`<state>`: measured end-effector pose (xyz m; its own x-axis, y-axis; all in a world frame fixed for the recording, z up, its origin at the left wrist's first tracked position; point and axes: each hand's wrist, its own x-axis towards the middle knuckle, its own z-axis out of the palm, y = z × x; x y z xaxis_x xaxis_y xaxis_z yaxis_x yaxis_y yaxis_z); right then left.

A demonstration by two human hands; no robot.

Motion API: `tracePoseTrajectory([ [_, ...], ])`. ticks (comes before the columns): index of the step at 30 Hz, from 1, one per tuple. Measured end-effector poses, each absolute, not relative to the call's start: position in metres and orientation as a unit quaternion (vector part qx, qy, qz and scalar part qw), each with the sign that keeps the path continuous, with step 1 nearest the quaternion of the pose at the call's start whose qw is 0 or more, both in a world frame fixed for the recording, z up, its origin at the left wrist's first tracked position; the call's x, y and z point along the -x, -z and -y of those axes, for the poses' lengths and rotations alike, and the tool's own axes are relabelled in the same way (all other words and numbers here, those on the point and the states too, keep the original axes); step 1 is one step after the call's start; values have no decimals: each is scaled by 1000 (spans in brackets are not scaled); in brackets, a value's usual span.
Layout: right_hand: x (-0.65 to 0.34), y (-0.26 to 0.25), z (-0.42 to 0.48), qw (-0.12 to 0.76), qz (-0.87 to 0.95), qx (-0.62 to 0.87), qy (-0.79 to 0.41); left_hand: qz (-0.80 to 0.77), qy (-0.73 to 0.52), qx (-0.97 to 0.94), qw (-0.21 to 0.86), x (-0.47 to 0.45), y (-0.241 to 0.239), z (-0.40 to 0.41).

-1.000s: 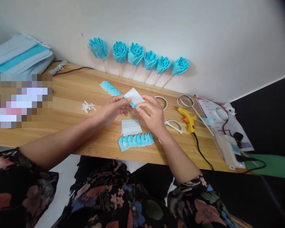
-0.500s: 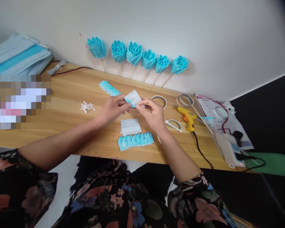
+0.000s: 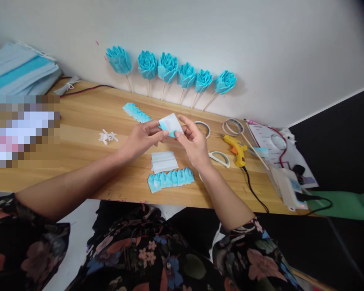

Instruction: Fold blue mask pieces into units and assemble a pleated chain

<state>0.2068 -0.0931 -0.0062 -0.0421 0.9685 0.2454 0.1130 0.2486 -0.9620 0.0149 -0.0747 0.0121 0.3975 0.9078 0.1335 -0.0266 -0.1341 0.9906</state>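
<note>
Between both hands, above the wooden table, a white-and-blue fabric square [image 3: 173, 122] is held with its blue corners folded over the white face. My left hand [image 3: 144, 137] pinches its left edge between thumb and fingers. My right hand [image 3: 194, 139] grips the lower right side, thumb on top and fingers behind. Just below lies a small stack of white pleated fabric pieces [image 3: 164, 161]. Nearer the table's front edge is a row of folded blue petals [image 3: 171, 180]. Another blue petal row [image 3: 136, 112] lies beyond my left hand.
Several blue fabric roses on sticks [image 3: 168, 66] lean against the wall. To the right are a yellow glue gun [image 3: 237, 148], tape rolls [image 3: 233, 127], scissors [image 3: 221, 158] and a power strip [image 3: 289, 189]. White scraps [image 3: 108, 136] and face masks [image 3: 21, 68] lie left.
The blue fold on the square's right side now lies more visibly over the white face, and my right thumb presses there. My right index finger has lifted. The view has shifted slightly.
</note>
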Motion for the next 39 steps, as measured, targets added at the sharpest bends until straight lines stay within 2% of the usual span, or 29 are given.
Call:
tracePoseTrajectory([
  [4, -206, 2, 96, 531, 583, 435, -435, -366, -391, -636, 556, -14, -9, 72],
  [19, -203, 1, 97, 509, 588, 431, -458, -360, -419, -614, 564, -14, -6, 69],
  [23, -205, 5, 95, 496, 595, 445, -450, -380, -418, -630, 534, -13, -11, 71],
  [39, -204, -3, 99, 510, 593, 444, -436, -364, -396, -624, 567, -13, -12, 73],
])
